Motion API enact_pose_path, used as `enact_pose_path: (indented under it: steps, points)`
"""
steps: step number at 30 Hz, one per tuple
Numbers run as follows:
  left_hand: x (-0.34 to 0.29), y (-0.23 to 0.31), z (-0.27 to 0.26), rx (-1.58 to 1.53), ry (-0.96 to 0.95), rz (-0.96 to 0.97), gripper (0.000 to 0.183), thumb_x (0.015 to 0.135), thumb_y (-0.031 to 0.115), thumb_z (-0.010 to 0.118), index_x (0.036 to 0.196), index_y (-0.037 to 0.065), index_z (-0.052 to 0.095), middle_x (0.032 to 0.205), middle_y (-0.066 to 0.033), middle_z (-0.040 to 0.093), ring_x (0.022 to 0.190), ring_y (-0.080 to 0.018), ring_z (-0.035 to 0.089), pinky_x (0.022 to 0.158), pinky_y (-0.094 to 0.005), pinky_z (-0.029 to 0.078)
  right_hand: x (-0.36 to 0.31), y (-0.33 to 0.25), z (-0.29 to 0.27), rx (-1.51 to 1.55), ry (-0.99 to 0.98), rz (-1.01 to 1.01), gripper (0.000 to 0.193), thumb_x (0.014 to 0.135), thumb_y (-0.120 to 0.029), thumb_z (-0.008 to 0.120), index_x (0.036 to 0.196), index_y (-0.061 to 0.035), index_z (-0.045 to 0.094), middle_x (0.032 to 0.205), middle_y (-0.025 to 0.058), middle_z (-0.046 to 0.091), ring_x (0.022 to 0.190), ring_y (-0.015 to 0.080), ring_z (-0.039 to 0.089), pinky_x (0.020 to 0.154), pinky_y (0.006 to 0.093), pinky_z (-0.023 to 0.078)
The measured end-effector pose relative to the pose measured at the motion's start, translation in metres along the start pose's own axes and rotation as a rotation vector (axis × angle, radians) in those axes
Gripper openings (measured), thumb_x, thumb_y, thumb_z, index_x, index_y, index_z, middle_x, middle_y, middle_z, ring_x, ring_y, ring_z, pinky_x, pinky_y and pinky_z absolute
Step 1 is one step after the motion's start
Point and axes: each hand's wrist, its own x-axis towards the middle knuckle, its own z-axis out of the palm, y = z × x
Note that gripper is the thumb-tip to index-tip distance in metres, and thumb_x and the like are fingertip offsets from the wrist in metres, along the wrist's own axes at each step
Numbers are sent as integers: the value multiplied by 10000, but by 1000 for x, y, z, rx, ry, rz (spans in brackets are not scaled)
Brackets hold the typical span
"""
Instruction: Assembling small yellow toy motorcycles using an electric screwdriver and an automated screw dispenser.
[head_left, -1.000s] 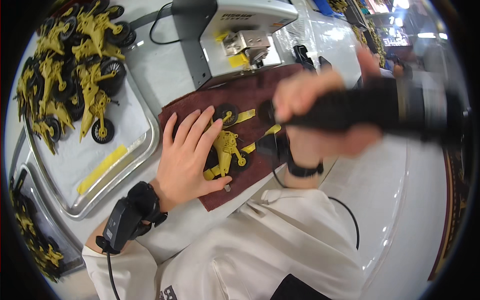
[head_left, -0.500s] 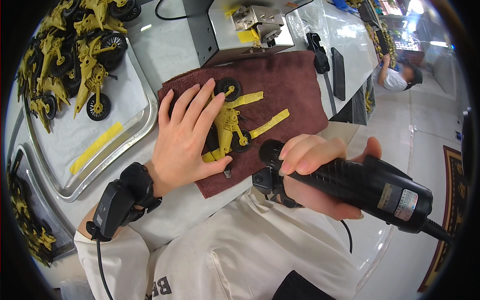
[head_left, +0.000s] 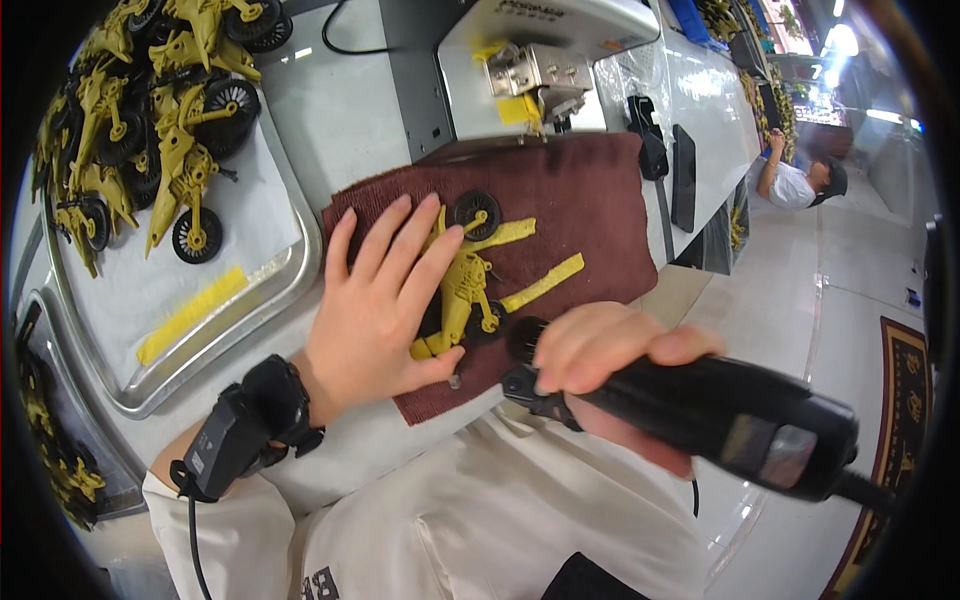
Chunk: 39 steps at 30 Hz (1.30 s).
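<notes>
My left hand lies spread with fingers stretched over the left side of a yellow toy motorcycle. The toy rests on a folded maroon cloth, its two black wheels showing to the right of my fingers; part of its body is hidden under my hand. In my right hand is a black corded electric screwdriver, gripped round its body. Its nose points left, just to the right of the toy's lower wheel, and its tip cannot be made out. Two yellow strips lie on the cloth beside the toy.
A metal tray at the left holds several yellow toy motorcycles; another tray lies below it. Behind the cloth stands a grey machine. Black narrow objects lie at the right. Another person sits farther off.
The scene has shifted slightly downward in view. My right hand has brought the screwdriver a little closer to the toy, and its raised thumb has come down. My left hand stays on the toy.
</notes>
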Motion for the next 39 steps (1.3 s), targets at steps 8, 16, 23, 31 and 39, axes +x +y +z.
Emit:
enact_pose_path:
  steps: [8, 16, 23, 31, 39]
  points:
    - [3, 3, 1, -51, 51, 29, 952, 586, 341, 778, 1368, 23, 338, 1431, -210, 320, 1320, -393, 308, 1073, -556, 181, 108, 11, -33, -187, 238, -212, 963, 745, -844, 323, 1291, -54, 381, 717, 112, 579, 489, 208, 521, 444, 309, 434]
    - [0, -1, -1, -170, 186, -1, 982, 591, 222, 801, 1390, -7, 280, 1439, -236, 291, 1323, -433, 268, 1074, -502, 245, 92, 20, -31, -42, 103, -71, 919, 775, -797, 361, 1341, -76, 292, 670, 105, 551, 474, 217, 509, 444, 355, 447]
    - [-4, -1, 2, -103, 163, -5, 965, 584, 240, 787, 1398, 27, 314, 1447, -212, 291, 1307, -418, 286, 1061, -483, 257, 61, -23, -12, 18, -681, 132, 1004, 848, -634, 501, 1470, -50, -28, 743, 140, 583, 472, 211, 549, 440, 311, 489]
    - [0, 3, 1, -97, 170, -27, 947, 567, 212, 774, 1388, 31, 336, 1437, -204, 310, 1302, -412, 307, 1051, -481, 281, 14, -8, 19, -9, -50, -56, 971, 848, -643, 489, 1474, -101, -18, 765, 160, 602, 499, 240, 571, 469, 350, 503]
    - [-3, -10, -3, -83, 155, -38, 953, 545, 257, 758, 1373, 7, 357, 1424, -218, 326, 1297, -414, 317, 1051, -481, 282, 19, 11, 22, 75, -172, 28, 848, 813, -614, 576, 1335, -56, 207, 779, 190, 603, 532, 291, 589, 499, 394, 499]
